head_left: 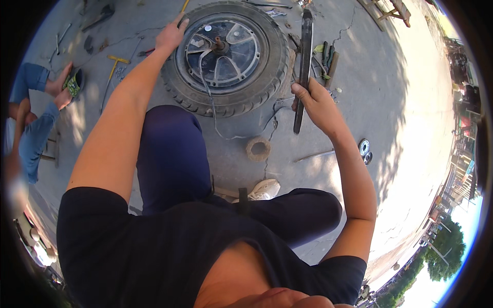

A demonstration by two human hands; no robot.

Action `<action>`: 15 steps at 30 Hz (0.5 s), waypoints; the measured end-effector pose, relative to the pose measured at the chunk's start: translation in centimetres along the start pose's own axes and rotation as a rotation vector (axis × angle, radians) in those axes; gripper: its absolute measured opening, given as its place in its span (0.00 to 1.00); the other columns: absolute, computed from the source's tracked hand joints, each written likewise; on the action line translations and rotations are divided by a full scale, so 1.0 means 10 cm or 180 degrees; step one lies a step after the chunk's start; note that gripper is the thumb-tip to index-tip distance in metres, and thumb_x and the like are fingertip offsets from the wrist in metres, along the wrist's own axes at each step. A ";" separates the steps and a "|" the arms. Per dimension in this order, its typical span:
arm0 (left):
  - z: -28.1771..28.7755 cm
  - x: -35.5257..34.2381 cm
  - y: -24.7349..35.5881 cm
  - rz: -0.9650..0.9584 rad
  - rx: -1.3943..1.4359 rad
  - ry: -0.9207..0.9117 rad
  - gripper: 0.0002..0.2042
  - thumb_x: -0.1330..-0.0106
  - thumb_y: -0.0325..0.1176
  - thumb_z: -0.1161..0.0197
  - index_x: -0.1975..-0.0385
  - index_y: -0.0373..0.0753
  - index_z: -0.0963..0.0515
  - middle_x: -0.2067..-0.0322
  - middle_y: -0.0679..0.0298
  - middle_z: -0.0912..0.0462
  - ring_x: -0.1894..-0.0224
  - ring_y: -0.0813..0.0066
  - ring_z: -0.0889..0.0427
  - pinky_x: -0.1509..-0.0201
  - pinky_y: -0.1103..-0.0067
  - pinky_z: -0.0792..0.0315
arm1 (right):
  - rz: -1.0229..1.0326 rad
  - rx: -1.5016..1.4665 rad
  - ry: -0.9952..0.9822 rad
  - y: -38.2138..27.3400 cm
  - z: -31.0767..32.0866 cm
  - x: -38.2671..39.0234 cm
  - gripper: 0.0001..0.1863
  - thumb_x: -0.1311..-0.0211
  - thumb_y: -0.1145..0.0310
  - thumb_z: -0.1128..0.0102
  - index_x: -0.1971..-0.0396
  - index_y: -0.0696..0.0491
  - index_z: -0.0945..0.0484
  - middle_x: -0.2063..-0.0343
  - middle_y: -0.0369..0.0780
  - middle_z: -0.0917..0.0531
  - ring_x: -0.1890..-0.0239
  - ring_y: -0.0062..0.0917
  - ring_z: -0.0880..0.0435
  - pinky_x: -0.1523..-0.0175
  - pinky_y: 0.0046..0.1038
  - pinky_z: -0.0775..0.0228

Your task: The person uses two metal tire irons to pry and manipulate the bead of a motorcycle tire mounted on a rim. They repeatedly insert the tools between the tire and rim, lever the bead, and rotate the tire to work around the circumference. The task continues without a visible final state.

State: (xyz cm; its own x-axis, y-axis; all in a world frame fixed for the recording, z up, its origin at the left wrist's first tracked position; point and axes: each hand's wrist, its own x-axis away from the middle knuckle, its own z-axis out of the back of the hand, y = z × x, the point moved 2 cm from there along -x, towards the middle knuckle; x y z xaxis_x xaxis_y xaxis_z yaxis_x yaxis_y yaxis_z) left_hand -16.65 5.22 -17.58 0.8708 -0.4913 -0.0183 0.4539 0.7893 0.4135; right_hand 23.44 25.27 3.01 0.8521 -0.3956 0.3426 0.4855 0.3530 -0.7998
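A wheel with a black tyre [226,105] and a dark metal hub [233,64] lies flat on the ground in front of me. A grey cable [204,82] runs from the hub's centre down onto the ground. My left hand [171,37] is at the tyre's upper left edge, closed round a slim yellow-handled tool [184,6]; its lower part is hidden. To the right of the wheel, my right hand [316,105] grips a long dark tyre lever [304,56], held nearly upright in the picture with the thumb across it.
A tan ring [258,149] lies below the wheel. Pliers and other hand tools [328,56] lie to the right, and a thin metal rod [314,156] nearer me. Left of the wheel is a yellow T-handled tool [112,72]. Another person [38,113] sits at the far left.
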 end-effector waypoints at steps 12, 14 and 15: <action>0.00 -0.06 0.04 -0.0137 0.0058 0.0020 0.29 0.32 0.64 0.62 0.33 0.63 0.40 0.46 0.50 0.23 0.45 0.45 0.25 0.45 0.59 0.30 | -0.1428 -0.1269 -0.0938 0.32 -0.10 0.13 0.28 0.32 0.71 0.54 0.33 0.56 0.42 0.75 0.36 0.28 0.78 0.16 0.28 0.80 0.22 0.34; 0.01 -0.03 0.06 -0.0129 0.0078 0.0014 0.29 0.32 0.64 0.61 0.33 0.63 0.40 0.46 0.50 0.24 0.45 0.45 0.26 0.44 0.59 0.31 | -0.1265 -0.0598 -0.1125 0.17 0.01 0.16 0.27 0.33 0.70 0.53 0.34 0.55 0.42 0.77 0.35 0.29 0.79 0.16 0.28 0.80 0.23 0.33; 0.09 0.00 0.03 -0.0097 0.0072 0.0047 0.29 0.32 0.64 0.61 0.33 0.63 0.40 0.46 0.50 0.24 0.45 0.45 0.26 0.44 0.59 0.31 | -0.1141 -0.0249 -0.1241 0.05 0.06 0.16 0.27 0.33 0.70 0.53 0.34 0.54 0.41 0.78 0.35 0.29 0.79 0.17 0.28 0.79 0.23 0.33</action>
State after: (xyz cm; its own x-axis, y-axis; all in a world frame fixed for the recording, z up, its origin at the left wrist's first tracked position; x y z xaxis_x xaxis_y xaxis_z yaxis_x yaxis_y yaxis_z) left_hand -16.66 5.13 -16.67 0.8594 -0.5094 -0.0446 0.4762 0.7654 0.4329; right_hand 25.14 25.30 3.43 0.6522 -0.1303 0.7467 0.7560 0.1835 -0.6283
